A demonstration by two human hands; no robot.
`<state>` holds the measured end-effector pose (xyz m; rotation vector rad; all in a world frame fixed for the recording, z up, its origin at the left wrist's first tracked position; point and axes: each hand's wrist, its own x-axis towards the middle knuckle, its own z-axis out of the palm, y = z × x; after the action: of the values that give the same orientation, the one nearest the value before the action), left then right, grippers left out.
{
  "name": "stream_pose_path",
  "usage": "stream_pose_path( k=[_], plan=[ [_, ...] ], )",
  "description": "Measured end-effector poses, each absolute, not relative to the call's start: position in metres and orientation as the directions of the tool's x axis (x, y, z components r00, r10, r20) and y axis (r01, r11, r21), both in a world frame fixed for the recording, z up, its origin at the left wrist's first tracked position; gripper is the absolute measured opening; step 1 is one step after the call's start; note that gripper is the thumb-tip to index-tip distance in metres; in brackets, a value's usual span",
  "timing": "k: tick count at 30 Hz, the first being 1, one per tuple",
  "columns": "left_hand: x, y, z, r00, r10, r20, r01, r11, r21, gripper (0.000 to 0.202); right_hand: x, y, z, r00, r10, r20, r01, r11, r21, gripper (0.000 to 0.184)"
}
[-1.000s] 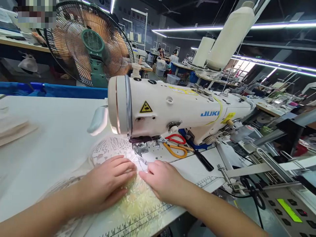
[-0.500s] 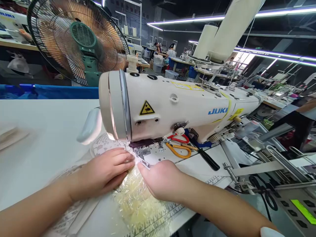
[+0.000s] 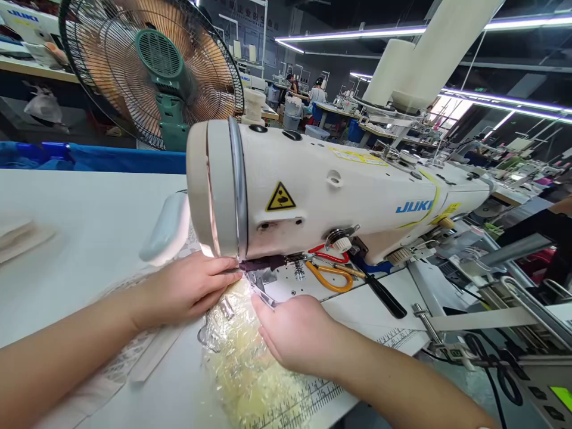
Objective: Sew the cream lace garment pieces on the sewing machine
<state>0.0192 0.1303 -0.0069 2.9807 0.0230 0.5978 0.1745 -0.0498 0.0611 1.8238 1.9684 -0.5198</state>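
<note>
At the needle area of the white sewing machine [image 3: 286,190], my left hand [image 3: 192,286] has its fingers pressed together on white lace fabric [image 3: 120,345], which trails back under the wrist. The thumb and the exact grip are hidden. My right hand [image 3: 299,330] is closed around a slim metal tool [image 3: 266,297] pointing at the presser foot [image 3: 254,279]; its kind is unclear. Below both hands lies crinkled clear plastic [image 3: 245,363] with something yellow under it. A printed ruler strip [image 3: 322,393] runs along the near table edge.
Orange-handled scissors [image 3: 330,277], a red handle [image 3: 328,255] and a black-handled screwdriver [image 3: 386,296] lie under the machine arm. A pale blue rounded object [image 3: 166,229] stands left of the machine head. Pale fabric pieces [image 3: 22,235] lie further left. Behind is a large fan [image 3: 158,65].
My left hand has moved up, closer to the machine head, uncovering more of the clear plastic. The right hand stays near the presser foot with the metal tool. The view has shifted slightly.
</note>
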Motion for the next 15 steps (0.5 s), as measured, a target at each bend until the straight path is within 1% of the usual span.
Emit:
stream_pose_path(
  k=[3, 6, 8, 10, 11, 13, 14, 15],
  plan=[
    [0.022, 0.13, -0.001, 0.939, 0.07, 0.337, 0.047, -0.996, 0.074, 0.047, 0.173, -0.049, 0.062, -0.057, 0.851, -0.522, 0.998, 0.067, 0.002, 0.082],
    [0.023, 0.128, 0.011, 0.936, 0.032, 0.35, 0.039, -0.999, -0.014, 0.047, 0.173, -0.05, 0.062, -0.051, 0.843, -0.535, 0.998, 0.062, 0.002, 0.085],
    [0.019, 0.127, 0.019, 0.928, 0.001, 0.372, 0.019, -0.999, -0.046, 0.046, 0.174, -0.052, 0.06, -0.054, 0.846, -0.531, 0.998, 0.057, -0.01, 0.085],
    [0.008, 0.129, 0.027, 0.934, 0.019, 0.357, 0.035, -0.999, -0.041, 0.042, 0.176, -0.058, 0.056, -0.076, 0.866, -0.495, 0.997, 0.068, -0.033, 0.082],
    [0.002, 0.13, 0.031, 0.945, 0.023, 0.325, 0.036, -0.999, -0.034, 0.041, 0.176, -0.061, 0.055, -0.093, 0.877, -0.471, 0.996, 0.083, -0.043, 0.081],
    [-0.013, 0.132, 0.036, 0.971, -0.011, 0.237, -0.007, -1.0, -0.018, 0.048, 0.176, -0.07, 0.052, -0.132, 0.89, -0.436, 0.991, 0.12, -0.054, 0.077],
    [-0.019, 0.133, 0.037, 0.975, -0.016, 0.22, -0.017, -1.0, 0.003, 0.053, 0.176, -0.074, 0.051, -0.149, 0.893, -0.425, 0.989, 0.138, -0.058, 0.074],
    [-0.023, 0.132, 0.037, 0.973, 0.003, 0.231, -0.005, -0.999, 0.035, 0.054, 0.174, -0.078, 0.051, -0.164, 0.897, -0.412, 0.987, 0.151, -0.062, 0.069]
  ],
)
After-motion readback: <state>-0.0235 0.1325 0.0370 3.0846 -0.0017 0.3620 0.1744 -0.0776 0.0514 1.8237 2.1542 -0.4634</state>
